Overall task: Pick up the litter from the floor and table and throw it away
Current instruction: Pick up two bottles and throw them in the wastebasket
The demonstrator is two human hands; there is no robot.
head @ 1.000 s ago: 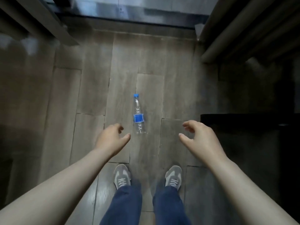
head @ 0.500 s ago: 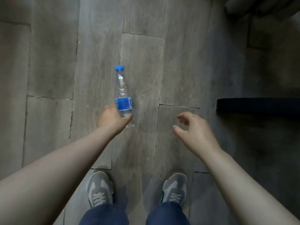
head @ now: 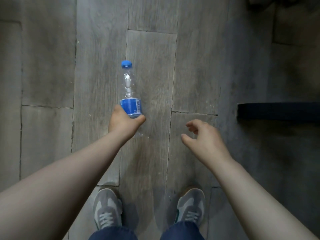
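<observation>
Bottle (head: 130,94), clear with a blue cap, points away over the middle floor (head: 194,66) planks; whether it is lifted cannot be told. The left hand (head: 123,122) grips its lower half. The right hand (head: 206,142) hovers nearby, fingers loosely curled, holding nothing.

One bottle (head: 130,101), two hands (head: 123,122) (head: 207,142), two shoes (head: 107,207) (head: 190,206).
</observation>
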